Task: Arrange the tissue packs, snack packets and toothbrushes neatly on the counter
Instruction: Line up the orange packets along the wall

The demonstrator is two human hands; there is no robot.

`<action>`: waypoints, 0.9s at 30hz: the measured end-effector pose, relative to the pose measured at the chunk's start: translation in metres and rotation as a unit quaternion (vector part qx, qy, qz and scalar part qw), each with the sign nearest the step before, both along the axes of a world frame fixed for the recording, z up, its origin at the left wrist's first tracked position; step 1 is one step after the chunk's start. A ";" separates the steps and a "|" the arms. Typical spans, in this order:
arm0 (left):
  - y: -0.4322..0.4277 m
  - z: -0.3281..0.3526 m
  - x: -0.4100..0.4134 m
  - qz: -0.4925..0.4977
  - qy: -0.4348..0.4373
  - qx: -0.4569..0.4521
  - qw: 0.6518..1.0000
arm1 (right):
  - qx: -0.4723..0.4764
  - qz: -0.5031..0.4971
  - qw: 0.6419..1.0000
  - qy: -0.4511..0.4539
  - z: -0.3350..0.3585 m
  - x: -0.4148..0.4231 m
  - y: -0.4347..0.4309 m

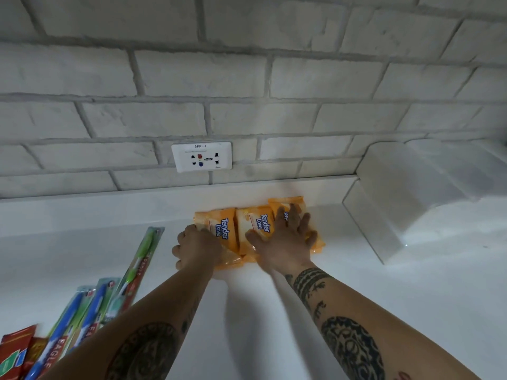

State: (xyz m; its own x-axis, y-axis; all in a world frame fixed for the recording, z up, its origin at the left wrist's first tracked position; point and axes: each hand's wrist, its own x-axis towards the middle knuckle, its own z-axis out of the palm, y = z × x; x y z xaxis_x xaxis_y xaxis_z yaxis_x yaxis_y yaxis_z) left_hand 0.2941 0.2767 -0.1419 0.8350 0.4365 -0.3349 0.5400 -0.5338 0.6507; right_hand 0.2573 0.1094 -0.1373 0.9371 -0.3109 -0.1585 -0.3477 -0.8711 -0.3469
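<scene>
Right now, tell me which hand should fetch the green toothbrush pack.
Left, I'd judge. The left hand sits at the left end of the tissue packs, close beside the green toothbrush pack; the right hand lies spread on the right-hand packs, farther off.

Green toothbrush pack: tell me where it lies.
Head view: green toothbrush pack lies slanted on the counter, left of centre, just left of the left hand.

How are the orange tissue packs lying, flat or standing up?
Flat: the orange plastic tissue packs show printed faces upward on the white counter.
</scene>
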 end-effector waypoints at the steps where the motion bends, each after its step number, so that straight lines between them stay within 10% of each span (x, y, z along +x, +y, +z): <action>1: 0.001 -0.002 0.000 -0.002 -0.002 -0.004 1.000 | -0.001 -0.001 1.000 0.012 0.000 0.000 0.000; 27: 0.000 -0.007 0.006 -0.034 0.039 0.033 0.998 | 0.043 0.004 0.998 0.039 0.004 0.005 -0.007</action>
State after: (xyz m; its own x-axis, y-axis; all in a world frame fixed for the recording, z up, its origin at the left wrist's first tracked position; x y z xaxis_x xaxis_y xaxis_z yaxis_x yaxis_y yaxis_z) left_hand 0.3005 0.2766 -0.1488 0.8362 0.4032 -0.3719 0.5485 -0.6112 0.5706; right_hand 0.2628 0.1029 -0.1338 0.9235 -0.2846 -0.2572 -0.3691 -0.8421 -0.3933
